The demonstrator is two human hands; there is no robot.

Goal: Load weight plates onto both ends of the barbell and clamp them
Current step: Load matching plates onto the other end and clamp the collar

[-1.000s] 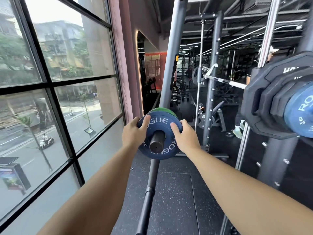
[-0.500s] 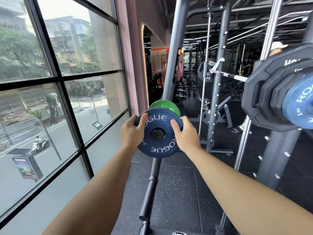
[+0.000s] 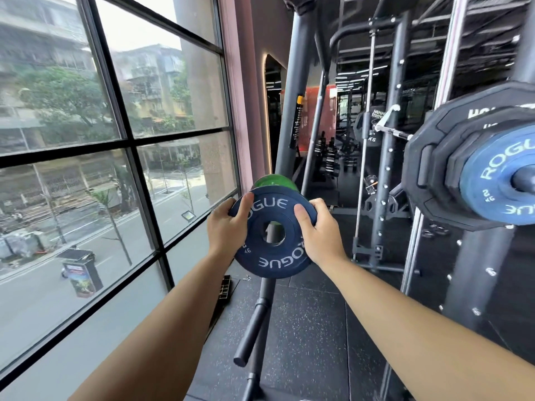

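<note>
A dark blue ROGUE plate is held upright in front of me. My left hand grips its left rim and my right hand grips its right rim, thumbs on the face. Its centre hole is empty and I see through it. A green plate stands just behind it. At the right, a barbell end carries a lighter blue ROGUE plate over larger black plates.
A black bar slants up from the rubber floor below the held plate. Large windows line the left side. Rack uprights and other gym machines fill the right and the background.
The blue plate has come toward me off the black peg that filled its hole; the hole is now empty. Both hands kept their grip on the rim.
</note>
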